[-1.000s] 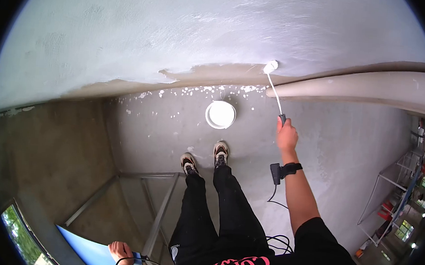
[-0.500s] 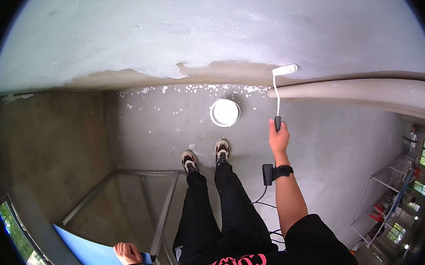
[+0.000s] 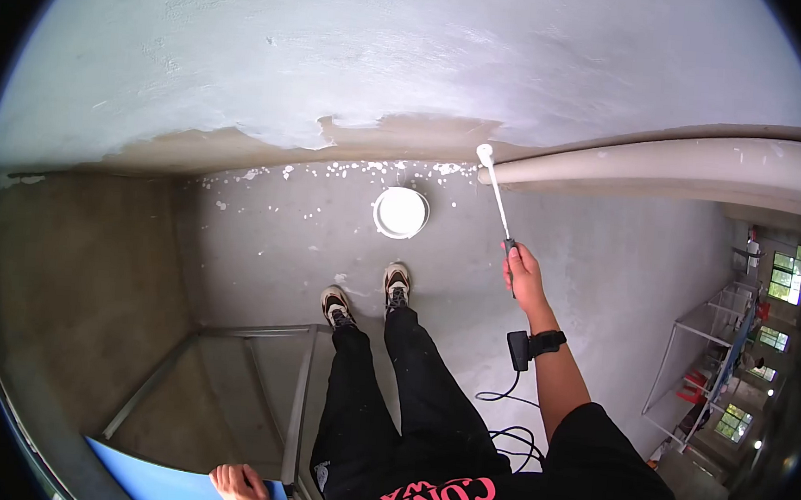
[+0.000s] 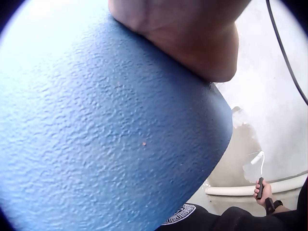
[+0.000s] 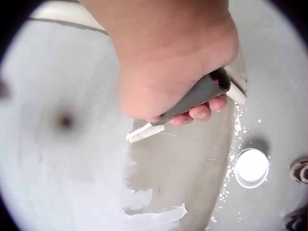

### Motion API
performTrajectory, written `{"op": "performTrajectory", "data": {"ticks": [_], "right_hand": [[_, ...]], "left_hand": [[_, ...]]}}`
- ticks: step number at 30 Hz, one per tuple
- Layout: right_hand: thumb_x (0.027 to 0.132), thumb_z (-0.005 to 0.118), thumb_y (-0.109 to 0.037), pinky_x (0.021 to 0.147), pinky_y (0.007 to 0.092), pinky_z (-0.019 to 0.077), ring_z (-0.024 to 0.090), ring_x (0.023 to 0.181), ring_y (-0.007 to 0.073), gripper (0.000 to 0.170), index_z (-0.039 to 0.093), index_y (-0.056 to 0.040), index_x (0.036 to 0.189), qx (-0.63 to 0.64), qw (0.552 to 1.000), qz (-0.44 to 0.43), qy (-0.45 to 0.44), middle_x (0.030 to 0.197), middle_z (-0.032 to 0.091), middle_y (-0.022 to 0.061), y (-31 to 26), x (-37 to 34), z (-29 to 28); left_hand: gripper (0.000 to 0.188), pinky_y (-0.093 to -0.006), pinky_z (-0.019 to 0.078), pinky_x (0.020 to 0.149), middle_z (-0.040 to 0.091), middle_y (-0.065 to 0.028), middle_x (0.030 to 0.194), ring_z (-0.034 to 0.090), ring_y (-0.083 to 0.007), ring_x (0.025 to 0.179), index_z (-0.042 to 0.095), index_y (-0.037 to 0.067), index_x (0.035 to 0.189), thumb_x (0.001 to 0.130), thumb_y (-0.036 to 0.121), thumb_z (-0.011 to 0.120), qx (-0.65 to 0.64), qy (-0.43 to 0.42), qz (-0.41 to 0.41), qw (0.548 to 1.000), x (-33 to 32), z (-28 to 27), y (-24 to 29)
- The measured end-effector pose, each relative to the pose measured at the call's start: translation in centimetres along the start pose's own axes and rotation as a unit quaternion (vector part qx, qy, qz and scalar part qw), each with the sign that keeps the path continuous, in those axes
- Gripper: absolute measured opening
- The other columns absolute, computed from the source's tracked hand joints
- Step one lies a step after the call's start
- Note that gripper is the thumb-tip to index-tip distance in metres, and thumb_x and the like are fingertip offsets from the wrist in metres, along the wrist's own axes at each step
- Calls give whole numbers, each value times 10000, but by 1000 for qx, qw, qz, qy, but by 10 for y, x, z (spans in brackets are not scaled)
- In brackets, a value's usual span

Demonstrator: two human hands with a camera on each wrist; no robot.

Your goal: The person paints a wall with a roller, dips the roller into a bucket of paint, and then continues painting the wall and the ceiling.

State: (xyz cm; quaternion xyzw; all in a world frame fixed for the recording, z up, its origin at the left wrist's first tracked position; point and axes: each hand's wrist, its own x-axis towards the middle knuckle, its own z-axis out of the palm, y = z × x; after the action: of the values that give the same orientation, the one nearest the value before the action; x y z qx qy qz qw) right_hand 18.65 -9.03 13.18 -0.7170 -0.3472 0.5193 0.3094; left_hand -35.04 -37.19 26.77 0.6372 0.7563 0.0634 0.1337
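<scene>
From the head camera I have the right hand (image 3: 526, 277) wrapped around the dark grip of a paint roller (image 3: 499, 196), its thumb along the top; the palm side is hidden from me. The roller's long axis runs away from the hand toward the wall (image 3: 415, 47), leaning slightly left, and its white roller head (image 3: 484, 152) shows nearly end-on, at the right end of the bare brown strip and just above the tip of the pale pipe (image 3: 657, 168). The bucket (image 3: 380, 223) of white paint stands to the roller's left on the speckled floor (image 3: 299, 243). Low in this view, the left hand (image 3: 237, 484) lies over the edge of the blue panel (image 3: 148, 476), knuckles bent; its fingertips are out of sight, so I cannot tell whether it grips or merely rests there. My left wrist camera is mostly textured blue, with the left hand cut off at the top; the roller is small at lower right, its rod upright and its head slanting off to the left. In my right wrist view the hand covers most of the rod, while curled fingertips show beneath the grip, which slopes from upper right to lower left. The head pokes out beyond, foreshortened, perhaps touching the wall, though I can't be sure from here.
</scene>
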Motion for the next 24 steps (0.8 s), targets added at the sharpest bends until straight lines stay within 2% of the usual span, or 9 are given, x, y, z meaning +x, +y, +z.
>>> {"op": "performTrajectory", "data": {"ticks": [2, 5, 11, 13, 14, 16, 17, 19, 24], "right_hand": [[982, 496, -231, 458, 238, 383, 452, 537, 62, 198, 525, -43, 1037, 8, 1000, 17, -2, 697, 484, -15, 2, 1, -4], [993, 472, -270, 465, 244, 396, 448, 523, 70, 232, 505, -47, 1048, -96, 993, -70, 24, 695, 492, -13, 10, 16, -14], [978, 507, -318, 480, 268, 410, 468, 533, 77, 259, 517, -61, 958, -42, 996, 34, 69, 636, 485, -12, 15, 44, -37], [969, 517, -338, 497, 336, 421, 494, 513, 187, 318, 519, -29, 895, -118, 985, -53, 111, 633, 532, 71, 25, 59, -44], [969, 517, -338, 497, 336, 421, 494, 513, 187, 318, 519, -29, 895, -115, 986, -51, 112, 633, 532, 71, 29, 67, -49], [963, 516, -352, 529, 403, 427, 511, 553, 340, 363, 510, -3, 863, -254, 948, -122, 148, 655, 555, 171, 22, 78, -49], [963, 516, -352, 529, 403, 427, 511, 553, 340, 363, 510, -3, 863, -253, 949, -120, 147, 655, 555, 171, 21, 82, -47], [954, 525, -358, 549, 432, 424, 510, 613, 428, 375, 509, 1, 850, -240, 948, -126, 168, 657, 547, 219, 21, 91, -46], [948, 540, -354, 550, 447, 432, 554, 624, 437, 367, 509, -7, 836, -271, 939, -132, 163, 634, 561, 210, 25, 97, -41]], "left_hand": [[95, -437, 374, 722, 471, -151, 678, 471, -345, 677, 474, 26, 681, 750, 67, 523, -1, 5, 10, 1000, 1, 0, 1], [111, -441, 375, 729, 466, -152, 677, 467, -347, 681, 460, 29, 671, 759, 62, 518, 12, -21, -2, 1000, -6, 5, -8], [157, -455, 383, 736, 450, -154, 670, 454, -351, 681, 428, 29, 656, 790, 44, 510, 42, -46, -5, 998, -6, 6, -9], [155, -455, 386, 740, 460, -155, 677, 462, -355, 690, 432, 30, 663, 793, 52, 512, 54, -51, -2, 997, -7, 6, -10], [153, -456, 387, 743, 467, -155, 681, 468, -356, 695, 436, 29, 666, 794, 59, 513, 59, -58, -4, 997, -8, 7, -11], [151, -457, 388, 746, 474, -155, 686, 473, -357, 701, 440, 29, 669, 795, 65, 514, 66, -66, -4, 996, -8, 7, -12], [148, -456, 389, 747, 480, -157, 690, 478, -358, 706, 448, 26, 672, 795, 72, 516, 64, -68, -4, 996, -8, 8, -13], [146, -455, 391, 749, 487, -158, 694, 484, -359, 710, 456, 23, 676, 796, 78, 518, 64, -72, -4, 995, -9, 9, -16], [124, -457, 390, 743, 503, -163, 705, 494, -362, 713, 484, 18, 696, 795, 85, 519, 62, -65, -5, 996, -4, 5, -2]]}}
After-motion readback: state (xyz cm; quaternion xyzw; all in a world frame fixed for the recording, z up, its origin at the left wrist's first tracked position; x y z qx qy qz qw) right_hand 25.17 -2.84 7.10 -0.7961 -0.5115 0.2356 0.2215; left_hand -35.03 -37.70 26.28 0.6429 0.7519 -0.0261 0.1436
